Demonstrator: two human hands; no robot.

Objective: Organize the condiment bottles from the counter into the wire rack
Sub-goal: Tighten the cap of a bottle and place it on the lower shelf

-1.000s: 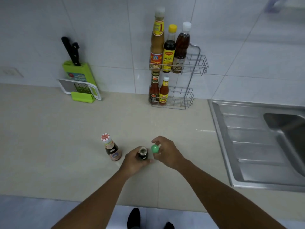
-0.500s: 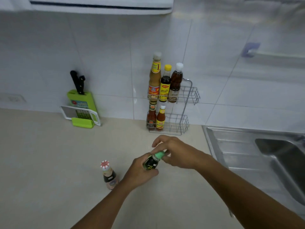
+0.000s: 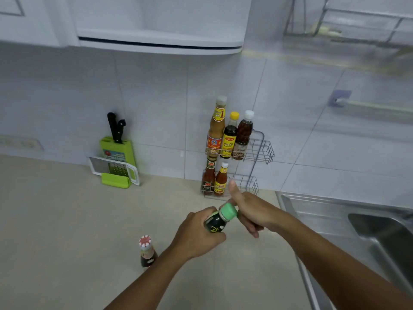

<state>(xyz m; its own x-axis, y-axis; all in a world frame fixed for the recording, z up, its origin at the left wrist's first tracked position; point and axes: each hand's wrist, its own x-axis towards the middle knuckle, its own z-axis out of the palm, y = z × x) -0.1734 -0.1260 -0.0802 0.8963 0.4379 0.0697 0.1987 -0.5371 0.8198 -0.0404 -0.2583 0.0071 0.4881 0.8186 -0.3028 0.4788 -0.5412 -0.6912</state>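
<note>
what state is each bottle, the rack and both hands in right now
dark bottle: lifted off the counter, tilted, green cap on
left hand: gripping the dark bottle's body
right hand: at the green cap, thumb raised
red-and-white-capped bottle: upright on the counter, capped
wire rack: top tier holds three upright bottles, bottom tier two, space free at the right of both

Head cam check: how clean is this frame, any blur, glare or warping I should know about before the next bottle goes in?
Head view: the wire rack and its bottle labels are readable; the upper right, around the wall rail, is smeared by motion blur. Wide-angle bending curves the cabinet edge. Lighting is even and bluish; the sink shows a soft sheen, no harsh glare.
</note>
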